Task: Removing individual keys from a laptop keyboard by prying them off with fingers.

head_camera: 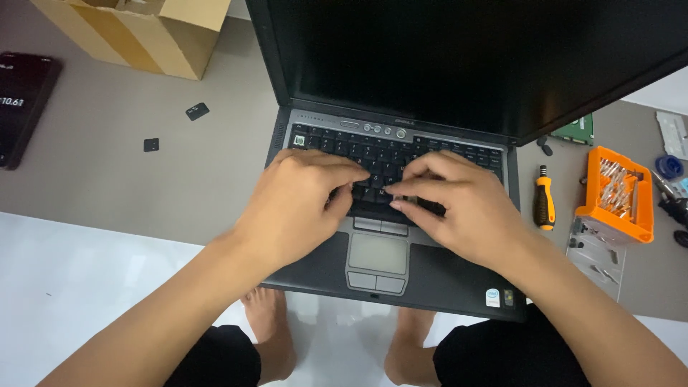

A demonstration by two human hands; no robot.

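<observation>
Laptop [401, 236] centre, near table edge, lid open, screen dark | my left hand [301, 208] and right hand [459, 211] rest curled on keyboard [373, 161], fingertips pressing mid keys, gripping nothing | step: working one key, I judge | next: small careful fingertip pressure | screwdriver [544, 203] right.

Middle keyboard [380, 154] rows hidden under left hand [301, 204] and right hand [459, 208]. Laptop screen [466, 57], cardboard box [136, 29] and phone [21, 100] cut off by frame edges. Too small to tell: bits in orange case [618, 193], two dark chips [197, 111].
</observation>
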